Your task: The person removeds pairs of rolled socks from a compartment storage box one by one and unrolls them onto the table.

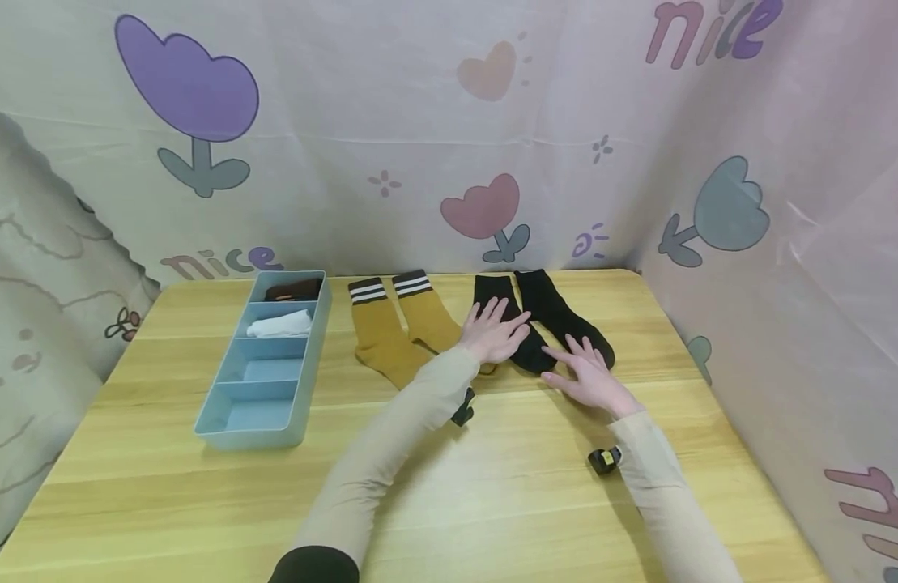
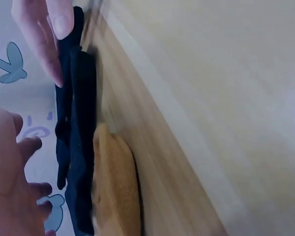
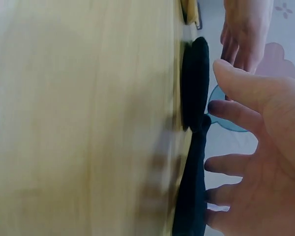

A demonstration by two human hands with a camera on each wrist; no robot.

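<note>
Two black socks lie flat side by side, a left one (image 1: 495, 287) and a right one (image 1: 549, 304). My left hand (image 1: 495, 332) is over the left black sock and hides part of it; its fingers are spread and hold nothing. Near the foot end of the right black sock is my right hand (image 1: 587, 376), fingers extended and grasping nothing. In the left wrist view, a gap shows between my left hand (image 2: 12, 182) and the black socks (image 2: 82, 147). Whether the right fingertips touch the fabric, I cannot tell. Left of these lie two mustard socks (image 1: 383, 332) with dark, white-striped cuffs.
A light blue tray (image 1: 300, 405) with several compartments stands on the left of the wooden table (image 1: 507, 502). Its back compartment holds a folded dark brown item (image 1: 294, 290), the one before it a rolled white item (image 1: 281, 324). A patterned curtain (image 1: 390, 97) hangs behind.
</note>
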